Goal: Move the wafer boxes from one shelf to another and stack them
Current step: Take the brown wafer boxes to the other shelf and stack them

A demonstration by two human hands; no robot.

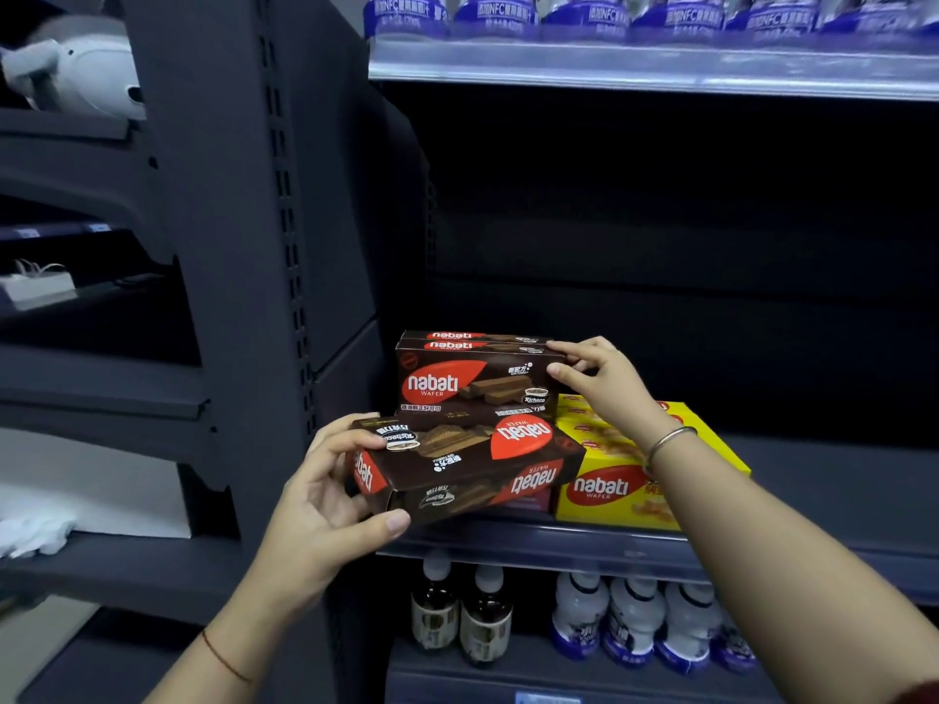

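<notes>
1. The left hand [325, 505] grips a dark brown cardboard wafer box with a red logo [457, 464] by its left end, thumb underneath and fingers curled over the top. The box is tilted, its print upside down, just in front of the dark grey metal shelf [813, 480].
2. The right hand [604, 383], a silver bangle [665, 442] on its wrist, pinches the upper right corner of a matching brown wafer box standing upright [472, 386] on that shelf.
3. Another brown box [467, 335] stands right behind the upright one.
4. A stack of yellow wafer boxes [609, 490] sits just beside them on the right.
5. Dark brown bottles [485, 617] and white bottles with blue labels [635, 617] stand on the shelf below.
</notes>
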